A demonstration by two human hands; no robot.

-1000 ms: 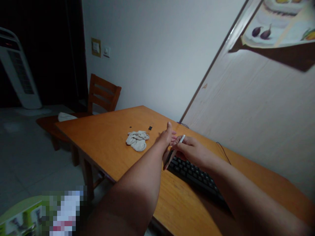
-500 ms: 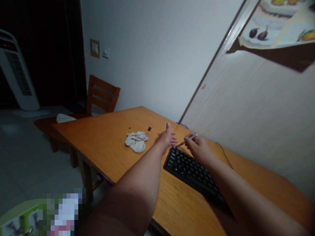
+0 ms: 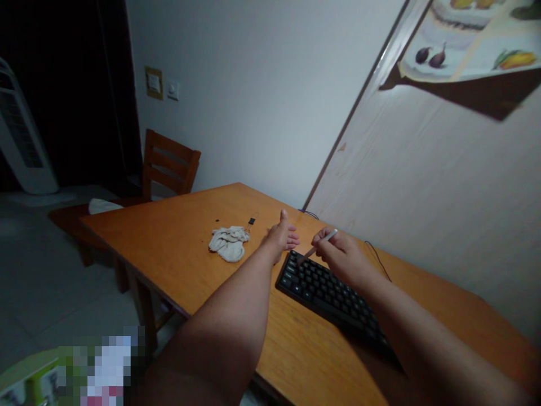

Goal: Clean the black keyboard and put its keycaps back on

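Observation:
A black keyboard (image 3: 321, 287) lies at a slant on the wooden table, its right part hidden under my right forearm. My right hand (image 3: 336, 251) grips a slim brush (image 3: 315, 248) with a pale handle. The brush slants down to the left, and its dark tip is over the keys near the far left corner. Just beyond that corner, my left hand (image 3: 282, 234) is open, thumb up and fingers stretched out, with nothing in it. Whether it touches the keyboard's edge I cannot tell.
A crumpled whitish cloth (image 3: 230, 242) lies left of my left hand on the table (image 3: 169, 242). Beyond it is a small black square piece (image 3: 252, 221). A thin cable (image 3: 378, 260) runs near the wall. A wooden chair (image 3: 169, 163) stands past the table's far left side.
The brush tip has moved from the keyboard's far left corner onto the keys, closer to me. My left hand keeps its open pose. The whole view has shifted slightly.

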